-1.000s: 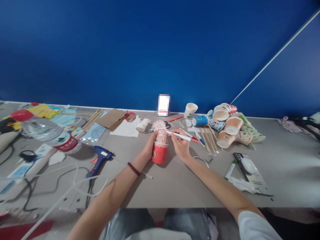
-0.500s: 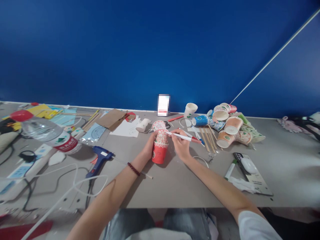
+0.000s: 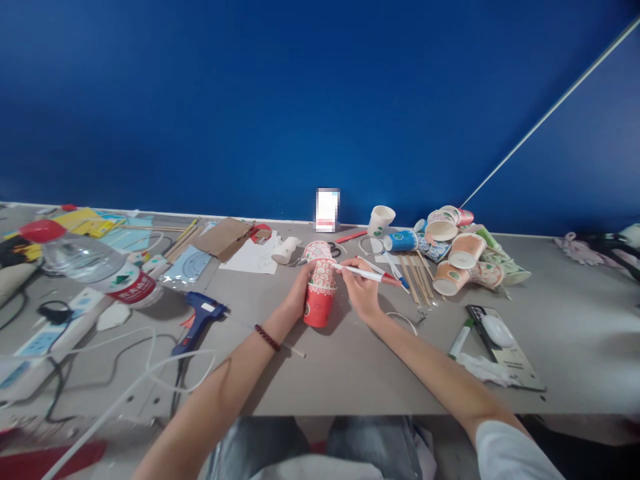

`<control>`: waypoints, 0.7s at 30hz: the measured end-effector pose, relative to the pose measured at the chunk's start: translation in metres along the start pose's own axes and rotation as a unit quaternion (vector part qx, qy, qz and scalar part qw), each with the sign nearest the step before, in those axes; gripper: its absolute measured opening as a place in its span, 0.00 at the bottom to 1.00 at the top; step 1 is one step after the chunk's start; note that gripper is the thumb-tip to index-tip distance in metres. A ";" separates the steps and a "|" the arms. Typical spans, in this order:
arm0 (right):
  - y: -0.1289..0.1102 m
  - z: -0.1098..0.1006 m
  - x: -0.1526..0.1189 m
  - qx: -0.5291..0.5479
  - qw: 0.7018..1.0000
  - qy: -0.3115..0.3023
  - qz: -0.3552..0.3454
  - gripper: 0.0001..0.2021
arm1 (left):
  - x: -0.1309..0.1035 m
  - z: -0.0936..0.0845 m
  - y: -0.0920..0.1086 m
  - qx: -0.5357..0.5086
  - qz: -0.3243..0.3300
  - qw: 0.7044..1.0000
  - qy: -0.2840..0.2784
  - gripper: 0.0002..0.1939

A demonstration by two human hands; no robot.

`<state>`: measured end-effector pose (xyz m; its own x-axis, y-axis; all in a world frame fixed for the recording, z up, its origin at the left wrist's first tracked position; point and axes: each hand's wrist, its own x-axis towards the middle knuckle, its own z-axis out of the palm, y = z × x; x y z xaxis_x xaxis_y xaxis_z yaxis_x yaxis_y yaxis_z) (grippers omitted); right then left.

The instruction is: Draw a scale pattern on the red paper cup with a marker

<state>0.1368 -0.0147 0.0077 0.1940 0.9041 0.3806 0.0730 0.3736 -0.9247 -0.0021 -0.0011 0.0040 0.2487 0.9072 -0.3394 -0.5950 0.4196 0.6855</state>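
Two or more red-and-white patterned paper cups (image 3: 320, 303) are joined in a column at the middle of the table, the lowest one mostly red. My left hand (image 3: 298, 292) is closed around their left side, its fingertips partly hidden behind them. In my right hand (image 3: 363, 293) a white marker with a red end (image 3: 369, 273) is pinched like a pen. Its tip points left and reaches the upper part of the column; whether it touches the surface is too small to tell. Behind the cups lie black-handled scissors (image 3: 336, 251), partly covered.
To the left are a blue glue gun (image 3: 204, 317), a water bottle (image 3: 95, 263), a power strip (image 3: 55, 340) and loose white cable. Wooden sticks (image 3: 415, 277) and a pile of paper cups (image 3: 453, 257) lie right. A phone (image 3: 515, 360) and green-capped marker (image 3: 461, 340) sit nearer.
Hardly anything differs. My right hand and the marker have shifted very slightly at the cups; my left hand keeps its hold.
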 end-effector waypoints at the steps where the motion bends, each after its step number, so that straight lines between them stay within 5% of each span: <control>1: 0.000 0.000 0.000 0.000 1.000 0.002 -0.003 0.07 | 0.000 0.000 0.000 0.002 0.000 1.000 0.000 0.16; 21: 0.000 0.000 0.000 -0.001 1.000 0.014 -0.005 0.04 | -0.002 0.002 0.003 -0.007 0.006 1.000 -0.011 0.15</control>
<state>0.1367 -0.0146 0.0081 0.2208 0.8942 0.3895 0.0767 0.3822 -0.9209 -0.0031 -0.0018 0.0078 0.2585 0.9127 -0.3164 -0.6090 0.4082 0.6801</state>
